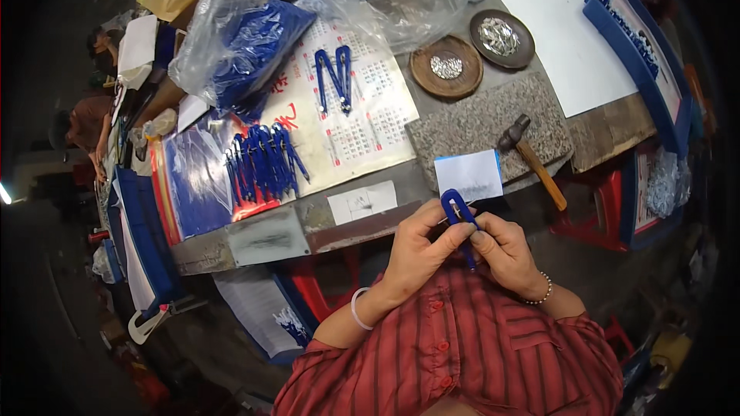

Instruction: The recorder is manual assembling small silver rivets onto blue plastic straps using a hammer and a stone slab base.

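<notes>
Two thumbs steady a blue piece over the counter's edge

The blue piece (462, 214) is held off the counter (601, 142), just in front of its near edge, rounded loop up and narrow end pointing down. The left hand (416, 253) pinches it from one side, thumb laid across its middle; the right hand (507, 253) meets it from the other, thumb close beside. Both sets of fingers are bent in, nearly closed on the piece; those behind it are partly hidden.

To work it well, the left grip should probably stay firm and still while the right thumb does the fine seating. Something small and silvery shows inside the loop; keeping it square there seems the main care, since a crooked fit could bind. Pressing near the thumbs, rather than at the loop's tip, should bend the piece less.

The hammer (533, 163) lies partly on the stone slab (470, 131), near the right hand and free of both. Should a tap be called for, the piece would best lie flat on that slab first.
</notes>
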Demonstrator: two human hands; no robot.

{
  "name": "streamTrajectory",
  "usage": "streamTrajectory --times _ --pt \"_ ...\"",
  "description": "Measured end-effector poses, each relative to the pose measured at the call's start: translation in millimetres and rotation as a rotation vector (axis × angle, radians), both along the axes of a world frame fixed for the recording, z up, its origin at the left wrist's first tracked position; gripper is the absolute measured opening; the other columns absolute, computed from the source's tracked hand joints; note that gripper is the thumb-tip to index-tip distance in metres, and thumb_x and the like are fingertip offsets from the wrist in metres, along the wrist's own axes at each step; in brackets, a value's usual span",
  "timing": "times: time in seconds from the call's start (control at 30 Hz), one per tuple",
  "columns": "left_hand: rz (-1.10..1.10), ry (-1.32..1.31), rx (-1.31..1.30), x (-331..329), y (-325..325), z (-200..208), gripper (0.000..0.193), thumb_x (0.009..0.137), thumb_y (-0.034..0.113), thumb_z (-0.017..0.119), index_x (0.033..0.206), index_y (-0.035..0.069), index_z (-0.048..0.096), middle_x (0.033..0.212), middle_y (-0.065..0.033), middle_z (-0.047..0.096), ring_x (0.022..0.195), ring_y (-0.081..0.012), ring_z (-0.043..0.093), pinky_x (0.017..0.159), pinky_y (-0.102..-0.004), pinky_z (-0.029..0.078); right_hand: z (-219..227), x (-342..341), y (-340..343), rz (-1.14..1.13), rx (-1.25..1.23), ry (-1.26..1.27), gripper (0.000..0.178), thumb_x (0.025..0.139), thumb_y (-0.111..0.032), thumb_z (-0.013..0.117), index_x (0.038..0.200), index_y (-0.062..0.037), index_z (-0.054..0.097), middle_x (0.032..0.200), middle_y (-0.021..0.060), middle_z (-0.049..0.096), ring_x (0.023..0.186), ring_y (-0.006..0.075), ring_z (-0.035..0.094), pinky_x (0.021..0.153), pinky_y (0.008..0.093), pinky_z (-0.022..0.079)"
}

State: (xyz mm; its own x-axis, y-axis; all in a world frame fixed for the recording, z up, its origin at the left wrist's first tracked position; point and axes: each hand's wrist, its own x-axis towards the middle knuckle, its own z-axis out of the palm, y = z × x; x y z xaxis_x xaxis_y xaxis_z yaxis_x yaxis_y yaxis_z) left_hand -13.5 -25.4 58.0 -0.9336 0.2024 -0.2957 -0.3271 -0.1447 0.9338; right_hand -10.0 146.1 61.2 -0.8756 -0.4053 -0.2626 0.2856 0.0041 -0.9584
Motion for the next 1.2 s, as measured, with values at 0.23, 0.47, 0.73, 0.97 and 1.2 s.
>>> streamTrajectory --times 0.23,0.47,0.73,0.97,1.2 --pt "-0.074 0.141 -0.184 7 2 -10 0.011 0.084 0.007 0.066 0.091 -0.002 0.067 0.085 -0.005 0.061 0.081 -0.0128 0.058 0.072 -0.0238 0.046 -9 7 4 0.006 0.2 0.358 0.018 0.093 -0.014 0.056 0.086 0.0015 0.056 0.066 0.0021 0.053 0.059 0.0068 0.05 0.054 0.0232 0.04" --pt "-0.157 0.113 -0.242 8 7 -8 0.012 0.082 0.008 0.069 0.089 -0.002 0.067 0.08 -0.0058 0.062 0.072 -0.013 0.057 0.068 -0.0246 0.045 -4 15 20 0.07 0.129 -0.079 0.013 0.089 -0.008 0.06 0.085 0.0036 0.056 0.067 0.0033 0.057 0.053 0.0062 0.054 0.047 0.0231 0.042" --pt "-0.096 -0.126 -0.023 14 15 -13 0.014 0.085 0.008 0.067 0.096 -0.002 0.065 0.084 -0.0027 0.063 0.077 -0.0084 0.058 0.069 -0.0228 0.047 -7 18 21 -0.023 -0.029 -0.28 0.011 0.09 -0.007 0.059 0.09 0.0044 0.058 0.07 0.003 0.062 0.057 0.0059 0.06 0.05 0.02 0.046" --pt "-0.041 -0.158 -0.028 14 19 -24 0.015 0.086 0.01 0.067 0.094 -0.003 0.065 0.08 -0.0035 0.065 0.072 -0.0068 0.06 0.065 -0.0209 0.049 -15 11 28 0.072 0.038 -0.284 0.01 0.091 -0.007 0.058 0.091 0.0026 0.056 0.076 0.0046 0.062 0.057 0.006 0.058 0.05 0.0188 0.046" --pt "0.027 -0.203 -0.015 18 26 -41 0.016 0.087 0.012 0.067 0.093 -0.003 0.064 0.079 -0.0035 0.065 0.07 -0.0063 0.06 0.064 -0.0202 0.049 -31 8 29 0.041 0.009 -0.285 0.014 0.091 -0.011 0.059 0.092 0.0036 0.059 0.07 0.0019 0.062 0.053 0.0046 0.056 0.046 0.0198 0.044"
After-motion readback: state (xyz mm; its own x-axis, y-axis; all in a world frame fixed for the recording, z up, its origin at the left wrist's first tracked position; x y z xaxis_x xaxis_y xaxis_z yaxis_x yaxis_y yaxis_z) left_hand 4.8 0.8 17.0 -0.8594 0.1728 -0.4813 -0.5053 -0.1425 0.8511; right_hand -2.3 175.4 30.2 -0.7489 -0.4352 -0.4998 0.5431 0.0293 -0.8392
